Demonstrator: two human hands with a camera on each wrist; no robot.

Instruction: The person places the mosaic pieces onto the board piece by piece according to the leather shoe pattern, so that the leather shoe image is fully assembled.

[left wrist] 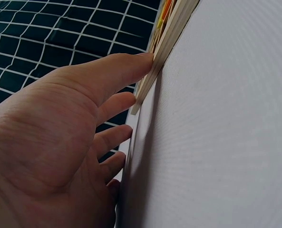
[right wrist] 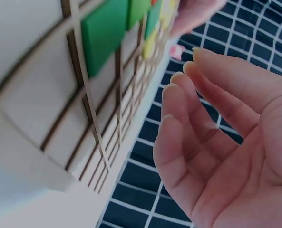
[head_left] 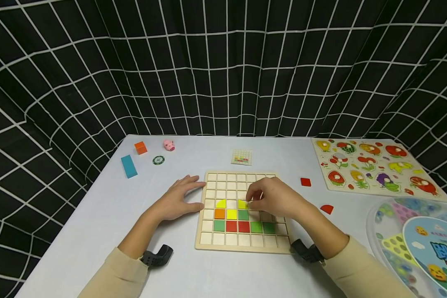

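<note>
A wooden grid board lies flat on the white counter, in front of the person. The left hand rests flat on the counter at the left edge of the board, with fingers straight and spread; in the left wrist view the thumb touches the board's side. It holds nothing.

The right hand is over the middle of the board, fingers bent loosely downward. Its fingertips are at a yellow quarter-round tile, which sits in a cell of the fourth row. I cannot tell if the fingers pinch this tile or only touch it; in the right wrist view the fingers are relaxed and apart, with nothing between them.

On the board, another yellow curved tile sits two cells to the left. Under them is a row with an orange tile, a yellow square tile and a green tile. The next row has green, red, red, green and green tiles.

Beside the board on the right lie a red square tile and a red curved tile. A small pattern card lies behind the board. Far left there are a blue block, an orange cube, a green chip and a pink pig figure. On the right are a fruit puzzle and a round plastic box.
</note>
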